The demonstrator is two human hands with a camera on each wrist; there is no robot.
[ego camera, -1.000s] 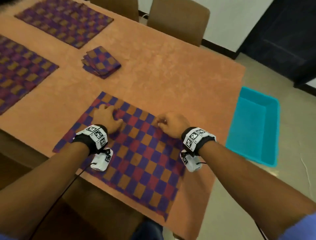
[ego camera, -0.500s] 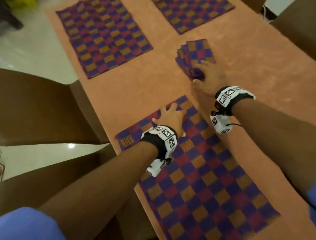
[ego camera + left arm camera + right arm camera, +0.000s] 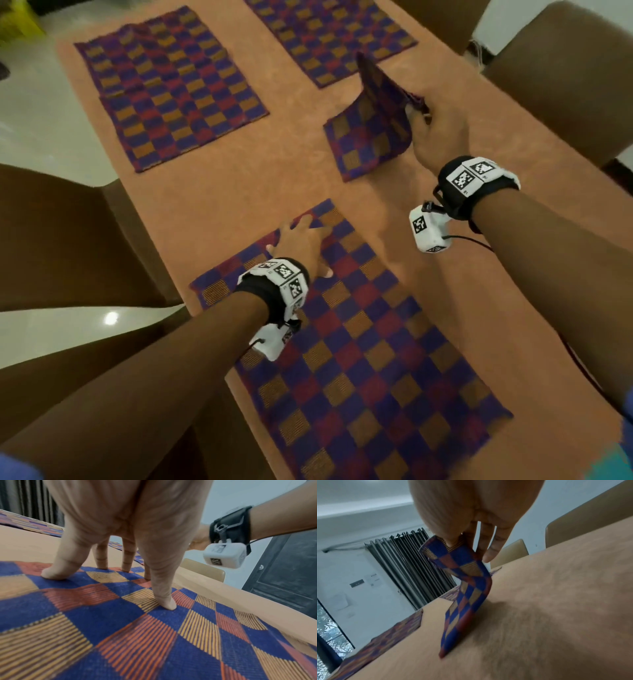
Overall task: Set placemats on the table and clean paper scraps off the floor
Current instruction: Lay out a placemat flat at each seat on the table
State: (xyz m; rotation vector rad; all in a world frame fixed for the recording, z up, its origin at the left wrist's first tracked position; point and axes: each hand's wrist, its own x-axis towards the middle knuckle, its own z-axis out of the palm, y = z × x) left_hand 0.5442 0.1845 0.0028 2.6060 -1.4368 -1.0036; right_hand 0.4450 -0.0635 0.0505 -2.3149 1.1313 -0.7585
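Head view | my left hand (image 3: pixel 301 245) flat, fingers spread, pressing the laid placemat (image 3: pixel 370 359) | my right hand (image 3: pixel 436 132) pinching the folded placemat (image 3: pixel 371 133) just ahead – half-lifted off the worktop (image 3: pixel 222 198) | step: setting mats | next, I judge – unfold it on bare worktop.

brown chairs (image 3: pixel 561 78), dark curtains (image 3: pixel 412 566)

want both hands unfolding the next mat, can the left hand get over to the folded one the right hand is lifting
Probably yes. The left hand only presses spread fingers on the near placemat, holding nothing, and bare table lies between it and the folded placemat pinched by the right hand.
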